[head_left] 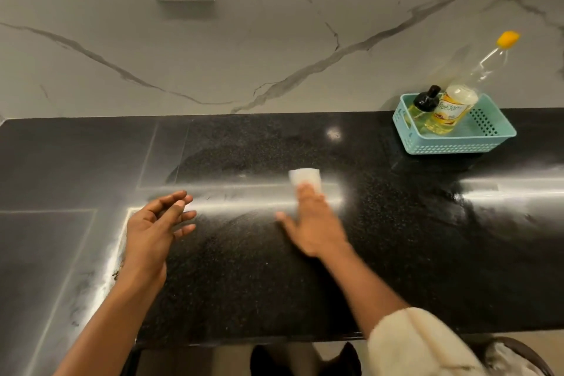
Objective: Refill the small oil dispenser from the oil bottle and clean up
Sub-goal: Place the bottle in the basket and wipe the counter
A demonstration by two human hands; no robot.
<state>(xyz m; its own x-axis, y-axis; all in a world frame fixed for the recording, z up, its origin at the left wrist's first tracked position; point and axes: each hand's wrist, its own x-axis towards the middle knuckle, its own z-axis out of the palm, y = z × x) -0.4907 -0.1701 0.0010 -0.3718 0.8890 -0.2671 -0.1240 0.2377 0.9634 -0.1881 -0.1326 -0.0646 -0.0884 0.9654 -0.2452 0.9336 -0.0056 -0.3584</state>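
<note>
The black stone tabletop [244, 268] spans the view below a veined marble wall [274, 55]; its surface shows dull streaks around the centre, which may be wipe marks or glare. At the right rear corner stands a turquoise basket [464, 143], holding the oil bottle [451, 110] with its yellow cap [507, 39] fitted, leaning toward the wall, and just beside it the small oil dispenser [422, 104] with its black top on. Both containers are well apart from the hands.

Judged step: cleanup, the pouring appearing complete since both vessels are capped and stowed.

The right hand [314, 223] lies flat with fingers extended, pressing a small white wipe [305, 178] against the tabletop under the fingertips. The left hand [152, 229] is open and empty, fingers loosely curled, near the surface; contact cannot be determined.

Next move, as judged: work the wipe across the remaining streaked areas with steady downward pressure, then lift the wipe away for disposal
</note>
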